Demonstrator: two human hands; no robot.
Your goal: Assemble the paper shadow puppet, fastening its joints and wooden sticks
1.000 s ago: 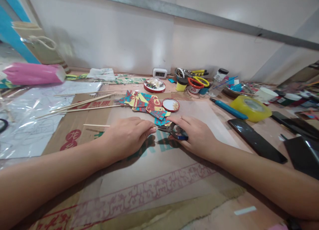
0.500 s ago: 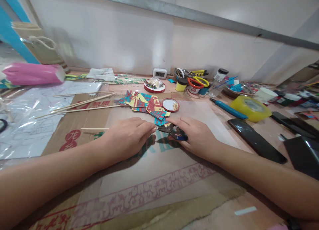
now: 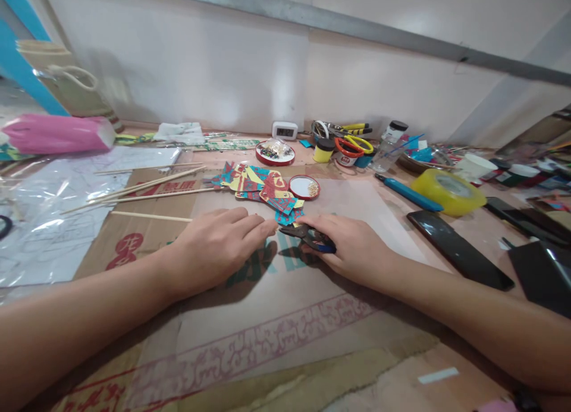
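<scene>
My left hand [image 3: 223, 242] is closed in a pinch. A thin wooden stick [image 3: 151, 216] runs behind it in line with the fingertips, its far end pointing left; the gripped part is hidden. Pliers [image 3: 307, 236] with dark jaws and blue handles are in my right hand [image 3: 352, 239], fingers wrapped round the handles. Their jaws point left, right beside my left fingertips. Just beyond both hands lies a jointed paper figure [image 3: 263, 186] in red, blue and yellow. Close to it is a small red-rimmed lid [image 3: 305, 187] with tiny gold pieces.
Cardboard [image 3: 147, 239] and a translucent sheet [image 3: 285, 305] lie under my hands. More wooden sticks [image 3: 134, 187] rest at left. Behind stand a dish of beads [image 3: 275, 153], a small clock [image 3: 284, 130] and scissors [image 3: 352, 145]. At right are a blue cutter [image 3: 408, 192], yellow tape [image 3: 448, 192] and a phone [image 3: 459, 250].
The wooden stick sticks out farther to the left of my left hand and sits slightly higher. The pliers have turned slightly, and both hands stay nearly in place.
</scene>
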